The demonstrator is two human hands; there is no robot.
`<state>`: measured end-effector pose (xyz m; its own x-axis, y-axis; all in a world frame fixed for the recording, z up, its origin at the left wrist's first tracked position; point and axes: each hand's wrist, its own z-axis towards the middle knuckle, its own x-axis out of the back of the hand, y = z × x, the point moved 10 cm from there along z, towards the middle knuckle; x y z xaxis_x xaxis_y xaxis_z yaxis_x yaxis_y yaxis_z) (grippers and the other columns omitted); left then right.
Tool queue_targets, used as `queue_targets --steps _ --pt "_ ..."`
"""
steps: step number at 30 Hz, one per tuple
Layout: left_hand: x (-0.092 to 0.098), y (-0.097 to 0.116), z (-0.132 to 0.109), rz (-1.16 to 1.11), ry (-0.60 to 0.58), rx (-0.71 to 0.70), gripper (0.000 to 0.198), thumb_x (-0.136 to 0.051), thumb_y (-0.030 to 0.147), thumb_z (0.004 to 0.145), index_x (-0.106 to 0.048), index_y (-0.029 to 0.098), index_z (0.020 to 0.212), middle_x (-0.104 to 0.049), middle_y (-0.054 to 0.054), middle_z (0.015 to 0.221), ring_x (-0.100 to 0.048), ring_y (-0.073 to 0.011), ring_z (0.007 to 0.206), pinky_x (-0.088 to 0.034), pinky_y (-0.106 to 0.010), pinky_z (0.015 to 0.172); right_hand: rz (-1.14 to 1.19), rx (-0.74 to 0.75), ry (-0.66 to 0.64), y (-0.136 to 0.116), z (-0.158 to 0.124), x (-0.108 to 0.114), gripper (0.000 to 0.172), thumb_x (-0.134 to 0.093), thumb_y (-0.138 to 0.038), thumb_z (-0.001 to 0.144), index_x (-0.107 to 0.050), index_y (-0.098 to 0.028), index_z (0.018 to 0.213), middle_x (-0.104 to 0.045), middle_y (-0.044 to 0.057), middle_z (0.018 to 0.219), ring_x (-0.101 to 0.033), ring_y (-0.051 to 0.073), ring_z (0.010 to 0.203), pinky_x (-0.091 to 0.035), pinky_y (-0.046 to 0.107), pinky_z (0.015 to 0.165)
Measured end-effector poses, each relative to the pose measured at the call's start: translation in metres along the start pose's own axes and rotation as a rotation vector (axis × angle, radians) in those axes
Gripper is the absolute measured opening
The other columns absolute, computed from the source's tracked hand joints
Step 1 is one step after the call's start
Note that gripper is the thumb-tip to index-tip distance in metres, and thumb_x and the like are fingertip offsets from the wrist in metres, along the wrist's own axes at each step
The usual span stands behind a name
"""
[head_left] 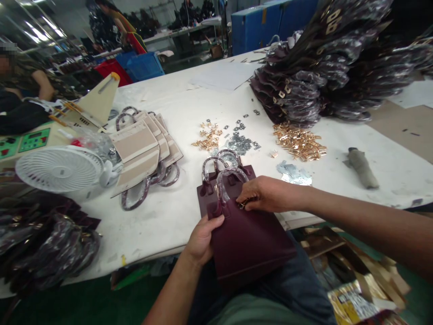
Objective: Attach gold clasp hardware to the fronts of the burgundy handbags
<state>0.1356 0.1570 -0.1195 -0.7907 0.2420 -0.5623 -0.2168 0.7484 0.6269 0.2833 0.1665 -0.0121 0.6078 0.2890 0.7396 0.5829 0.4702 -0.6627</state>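
Over the lap [291,289], a burgundy handbag [250,243] is gripped at its side by the left hand [202,239] — the right hand [265,194], fingers curled round small metal pieces [242,205], at its upper front — with gold fittings [299,143] on the white table [155,230] beyond.

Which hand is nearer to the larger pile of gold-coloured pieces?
Right. The right hand, at the upper front of the maroon bag, is left of the larger gold pile, toward the wearer; the left hand, holding the bag's left edge, is farther left and lower in view.
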Motion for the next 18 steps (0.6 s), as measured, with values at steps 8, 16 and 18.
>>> queue_targets --steps 8,16,18 --pt "-0.002 -0.001 0.0 -0.011 0.005 0.007 0.043 -0.082 0.018 0.076 -0.074 0.011 0.118 -0.081 -0.014 0.099 -0.078 -0.0315 0.096 -0.062 -0.042 0.094 -0.099 -0.02 0.004 -0.007 -0.006 -0.007 0.02 -0.062 -0.015 0.096 -0.077 -0.021 0.109 -0.073 0.007 0.099 -0.069 0.021 0.088 -0.051 0.029 0.078" --pt "-0.001 -0.001 0.001 -0.021 0.043 0.008 0.04 -0.083 0.018 0.075 -0.075 0.011 0.113 -0.081 -0.013 0.097 -0.078 -0.0315 0.095 -0.061 -0.042 0.094 -0.085 -0.019 0.007 -0.002 -0.006 -0.009 0.018 -0.062 -0.019 0.098 -0.078 -0.023 0.104 -0.073 0.005 0.092 -0.069 0.019 0.086 -0.049 0.027 0.077" --pt "-0.001 -0.001 0.002 -0.024 0.048 0.009 0.04 -0.083 0.018 0.074 -0.075 0.011 0.113 -0.081 -0.013 0.097 -0.078 -0.0313 0.095 -0.061 -0.042 0.093 -0.13 -0.03 0.008 -0.004 -0.006 -0.013 0.018 -0.06 -0.019 0.099 -0.078 -0.023 0.103 -0.072 0.005 0.092 -0.068 0.019 0.084 -0.049 0.027 0.075"
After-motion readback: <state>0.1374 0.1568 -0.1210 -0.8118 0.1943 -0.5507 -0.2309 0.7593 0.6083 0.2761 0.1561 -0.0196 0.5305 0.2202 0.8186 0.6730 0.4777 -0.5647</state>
